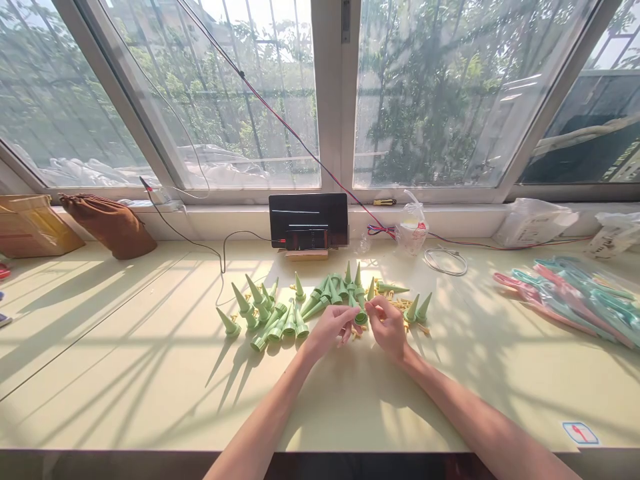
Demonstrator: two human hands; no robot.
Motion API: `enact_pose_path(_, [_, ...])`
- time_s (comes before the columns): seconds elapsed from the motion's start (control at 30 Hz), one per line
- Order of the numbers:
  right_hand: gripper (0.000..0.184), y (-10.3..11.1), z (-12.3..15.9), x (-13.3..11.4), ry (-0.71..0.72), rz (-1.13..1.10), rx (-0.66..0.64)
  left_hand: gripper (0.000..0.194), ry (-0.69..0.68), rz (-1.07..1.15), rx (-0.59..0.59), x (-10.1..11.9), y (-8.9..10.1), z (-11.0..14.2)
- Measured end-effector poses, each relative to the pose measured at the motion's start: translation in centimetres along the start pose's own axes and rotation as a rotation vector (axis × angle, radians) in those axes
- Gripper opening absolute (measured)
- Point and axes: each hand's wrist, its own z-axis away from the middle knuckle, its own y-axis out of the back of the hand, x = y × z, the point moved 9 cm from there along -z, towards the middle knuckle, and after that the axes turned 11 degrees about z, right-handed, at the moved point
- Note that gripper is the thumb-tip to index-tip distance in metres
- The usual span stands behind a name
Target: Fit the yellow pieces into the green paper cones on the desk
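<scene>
My left hand [331, 331] is closed, its fingers pinching a green plastic cone-shaped spike [360, 318] whose round open end faces me. Close beside it, my right hand [388, 329] has thumb and forefinger pressed together near the rim of that spike; whatever is between them is too small to make out. Left of my hands, several like green spikes [289, 323] lie or stand point up on the table. Behind my hands is another heap of green spikes [330, 288]. Small yellow parts [401, 304] are scattered beyond and right of my right hand.
At the back of the pale table [150, 373], a black tablet [309, 217] leans before the window. A bagged cup [413, 230] and a coiled cable [446, 262] sit right of it. Bagged pink and teal items [570, 293] lie far right; a brown pouch [113, 225] and cardboard box [37, 227] far left.
</scene>
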Motion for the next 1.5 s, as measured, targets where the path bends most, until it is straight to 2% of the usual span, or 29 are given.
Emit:
enact_pose_path(0.33, [0.033, -0.1, -0.2, 1.4, -0.038, 0.014, -0.042, 0.046, -0.105, -0.269, 0.068, 1.1, -0.6, 0.2])
enact_pose_path(0.6, [0.035, -0.3, -0.1, 2.4, -0.087, -0.007, -0.056, 0.037, -0.337, -0.571, 0.152, 1.9, -0.2, 0.3])
enact_pose_path(0.9, [0.04, -0.4, -0.3, 2.5, -0.137, -0.024, -0.072, 0.028, -0.426, -0.693, 0.163, 2.2, -0.3, 0.5])
enact_pose_path(1.13, [0.042, -0.2, -0.5, 2.0, -0.129, 0.048, -0.068, 0.021, -0.474, -0.674, 0.154, 2.3, -0.3, 0.5])
enact_pose_path(1.27, [0.042, -0.1, -0.5, 1.5, -0.125, 0.064, -0.058, 0.021, -0.494, -0.623, 0.194, 2.5, 0.2, 0.4])
enact_pose_path(1.4, [0.038, 0.0, -0.5, 0.8, -0.096, 0.068, -0.041, 0.027, -0.458, -0.543, 0.256, 2.7, 0.8, 0.3])
enact_pose_path(1.5, [0.034, 0.5, -0.5, 0.7, -0.068, 0.103, 0.019, 0.038, -0.367, -0.414, 0.286, 2.5, 1.4, 0.0])
